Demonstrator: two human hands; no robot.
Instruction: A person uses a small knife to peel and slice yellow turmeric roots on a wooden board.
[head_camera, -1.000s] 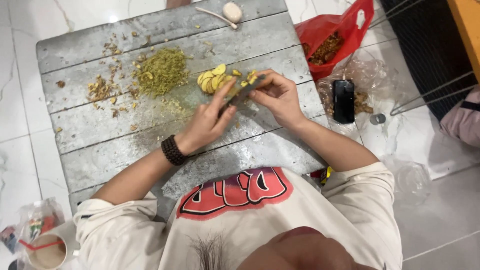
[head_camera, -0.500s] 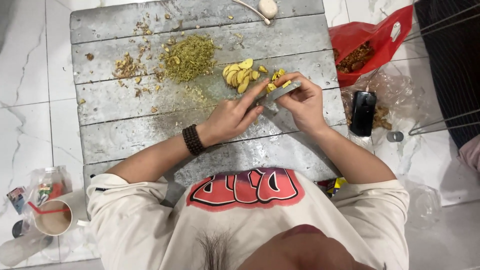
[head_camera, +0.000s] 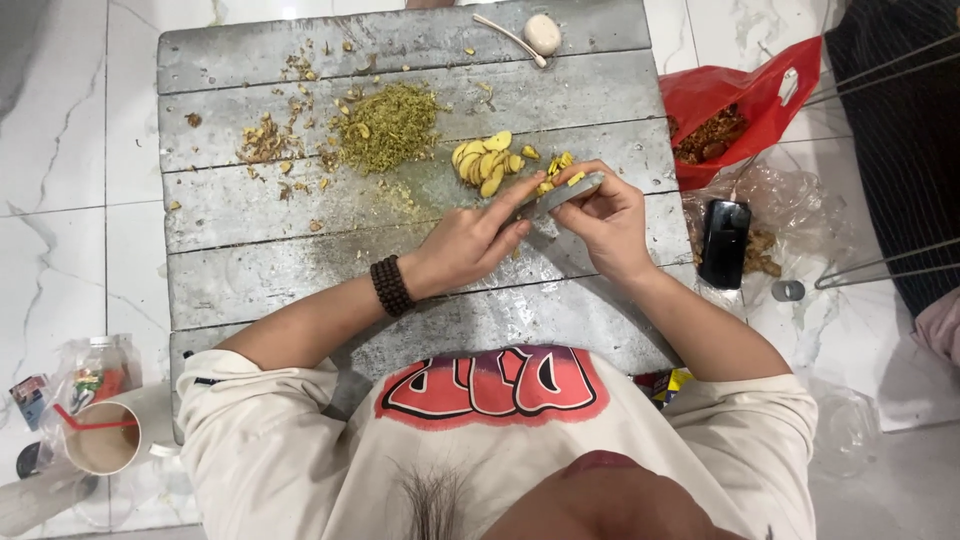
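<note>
Right hand (head_camera: 610, 222): fingers curled tight around a knife (head_camera: 560, 195), gripping it near the handle end; thumb on top. Blade flat, grey, metallic; long axis runs from the right hand down-left toward the left hand, at a slant to the board's planks.

Left hand (head_camera: 468, 243): fingers pressed together and extended, tips touching the blade's lower-left part from beneath. Whether they pinch a piece against the steel cannot be told. Dark beaded bracelet (head_camera: 390, 286) on the wrist.

Yellow bits (head_camera: 560, 166): small, chunky, sitting on and just beside the blade by the right fingertips. The right hand is nearer to them.

Slices (head_camera: 484, 162): pale yellow, thin, oval, heaped loosely; just beyond both hands, toward the board's far edge, left of the blade tip.

Board (head_camera: 300, 270): grey weathered planks, rough grain, seams running side to side.

Green shreds (head_camera: 388, 126): fine, dry-looking mound, far-left of the slices.

Brown peelings (head_camera: 268, 140): flaky scraps, scattered near the far-left corner.

White utensil (head_camera: 530, 35): rounded head, thin handle, at the far edge.

Off the board, right: red bag (head_camera: 740, 100) with brown contents; black phone (head_camera: 724, 243) on crinkled clear plastic.

Off the board, near-left: cup (head_camera: 100, 438) of milky brown drink with a red straw.
</note>
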